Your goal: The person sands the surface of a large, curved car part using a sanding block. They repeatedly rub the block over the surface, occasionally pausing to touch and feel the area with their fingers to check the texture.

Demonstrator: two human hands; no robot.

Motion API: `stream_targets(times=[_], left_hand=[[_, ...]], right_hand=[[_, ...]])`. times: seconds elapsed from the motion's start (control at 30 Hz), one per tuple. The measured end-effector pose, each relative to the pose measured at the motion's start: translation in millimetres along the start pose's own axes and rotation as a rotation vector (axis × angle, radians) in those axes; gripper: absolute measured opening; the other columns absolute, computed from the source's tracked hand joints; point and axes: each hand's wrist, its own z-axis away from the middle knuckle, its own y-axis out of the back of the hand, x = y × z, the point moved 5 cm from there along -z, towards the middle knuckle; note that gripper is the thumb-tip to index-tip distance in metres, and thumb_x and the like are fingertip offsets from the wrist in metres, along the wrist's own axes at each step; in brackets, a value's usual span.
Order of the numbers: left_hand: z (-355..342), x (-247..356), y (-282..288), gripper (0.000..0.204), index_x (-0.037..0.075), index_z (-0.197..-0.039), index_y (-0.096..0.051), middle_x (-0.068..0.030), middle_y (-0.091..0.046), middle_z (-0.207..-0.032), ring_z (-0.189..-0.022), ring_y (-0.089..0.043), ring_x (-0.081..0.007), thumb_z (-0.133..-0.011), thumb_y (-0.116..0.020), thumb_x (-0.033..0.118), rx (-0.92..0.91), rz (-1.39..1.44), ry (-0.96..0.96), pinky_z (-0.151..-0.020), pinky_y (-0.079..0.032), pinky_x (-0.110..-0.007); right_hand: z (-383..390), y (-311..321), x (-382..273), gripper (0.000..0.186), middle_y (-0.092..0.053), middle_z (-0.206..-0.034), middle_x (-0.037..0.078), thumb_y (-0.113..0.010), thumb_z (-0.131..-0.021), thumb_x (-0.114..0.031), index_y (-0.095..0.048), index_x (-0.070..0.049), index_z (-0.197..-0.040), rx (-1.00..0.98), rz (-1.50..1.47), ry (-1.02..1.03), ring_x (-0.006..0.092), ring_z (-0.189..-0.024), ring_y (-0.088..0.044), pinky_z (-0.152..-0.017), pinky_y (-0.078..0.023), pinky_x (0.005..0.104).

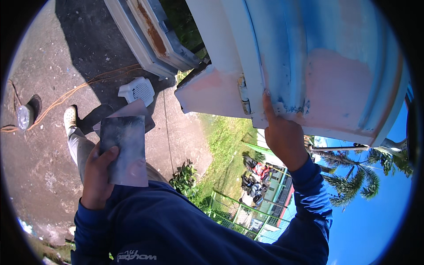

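My left hand [100, 170] is closed round a worn grey sheet of sandpaper [128, 143], with the thumb pressed flat on its dusty face. Behind it another pinkish-brown sheet [137, 108] sticks out. My right hand [285, 139] holds nothing visible; its index finger is stretched out and the tip touches the white edge of a vehicle panel [276, 57]. The other fingers are curled and partly hidden. Bluish paint, white areas and pink filler patches [338, 84] cover the panel. Near that fingertip are a worn hinge [244, 95] and chipped, dark spots along the seam.
A rusty metal frame [152, 33] stands at the upper left. On the concrete lie a white perforated plastic piece [138, 91], an orange cord [62, 99] and a round container [25, 117]. Grass, a green wire fence [238, 216] and palms [353, 179] lie beyond.
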Motion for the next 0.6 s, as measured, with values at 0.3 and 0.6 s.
stream_targets(times=[0.3, 0.6], left_hand=[[-3.3, -86.9, 3.5, 0.041, -0.008, -0.130, -0.049, -0.0141, -0.064, -0.113, -0.099, -0.066, -0.0209, -0.094, -0.059, 0.009, 0.034, 0.100, -0.101, -0.091, -0.053, -0.033], [-3.2, -109.6, -2.4, 0.042, -0.006, -0.130, -0.049, -0.0149, -0.065, -0.113, -0.098, -0.067, -0.0225, -0.093, -0.060, 0.010, 0.010, 0.136, -0.165, -0.089, -0.056, -0.035]], right_hand=[[21.7, -20.2, -2.5, 0.078, -0.071, -0.079, 0.016, -0.059, -0.079, -0.006, -0.034, -0.003, -0.153, 0.100, 0.096, 0.050, 0.0303, -0.055, -0.065, -0.054, -0.056, 0.0424], [51.2, -30.4, 3.6, 0.075, -0.068, -0.077, 0.015, -0.058, -0.080, -0.004, -0.037, -0.005, -0.152, -0.008, 0.214, 0.070, 0.0262, -0.054, -0.065, -0.052, -0.055, 0.0393]])
